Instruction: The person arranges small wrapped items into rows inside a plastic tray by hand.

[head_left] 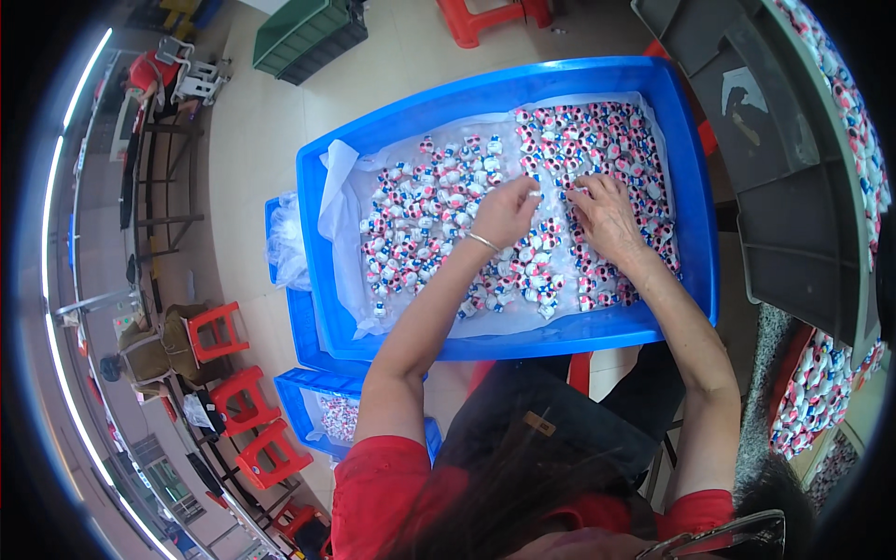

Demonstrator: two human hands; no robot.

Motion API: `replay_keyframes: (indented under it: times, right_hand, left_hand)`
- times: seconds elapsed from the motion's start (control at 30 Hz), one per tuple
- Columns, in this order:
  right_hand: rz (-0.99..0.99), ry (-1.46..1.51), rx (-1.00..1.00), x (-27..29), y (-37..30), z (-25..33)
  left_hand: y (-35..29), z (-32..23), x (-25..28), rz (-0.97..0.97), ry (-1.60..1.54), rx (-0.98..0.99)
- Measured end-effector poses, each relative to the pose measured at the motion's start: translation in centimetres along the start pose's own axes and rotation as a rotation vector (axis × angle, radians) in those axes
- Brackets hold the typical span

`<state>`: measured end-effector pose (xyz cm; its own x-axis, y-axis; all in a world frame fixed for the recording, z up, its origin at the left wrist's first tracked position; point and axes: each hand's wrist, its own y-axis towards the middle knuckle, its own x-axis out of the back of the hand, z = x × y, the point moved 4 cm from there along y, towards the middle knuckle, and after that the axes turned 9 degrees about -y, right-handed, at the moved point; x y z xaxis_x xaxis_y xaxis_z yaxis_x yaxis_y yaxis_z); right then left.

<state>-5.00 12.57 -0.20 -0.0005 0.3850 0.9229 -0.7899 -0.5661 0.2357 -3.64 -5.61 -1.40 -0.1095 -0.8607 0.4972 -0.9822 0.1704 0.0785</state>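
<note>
Both hands work in a blue tray point(691, 280) lined with a clear plastic sheet point(341, 201) and full of small pink-and-white pieces point(420, 224). At the far right the pieces lie packed in neat rows point(607, 135); the left and near parts remain a loose scatter, so I judge roughly a third arranged. The left hand point(505, 211) pinches one piece at the middle. The right hand point(607, 217) lies flat, fingers spread, pressing pieces beside the rows.
</note>
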Motion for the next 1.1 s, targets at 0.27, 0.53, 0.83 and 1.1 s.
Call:
replay_keyframes:
  times: [0.27,0.53,0.83,1.1]
  right_hand:
    - [-0.061,-0.056,0.023,-1.2,2.6,1.1]
    - [-0.071,-0.076,-0.009,-3.3,3.4,0.8]
    - [-0.078,-0.055,-0.039,-2.7,3.1,0.4]
    - [-0.129,-0.082,0.060,-3.2,3.1,0.5]
  left_hand:
    - [2.3,1.5,-1.6,-0.061,0.064,0.011]
    - [2.0,1.1,0.9,-0.166,0.258,-0.075]
    - [3.6,2.7,-0.2,-0.154,0.127,-0.080]
    - [3.3,3.1,-0.1,-0.154,-0.033,-0.081]
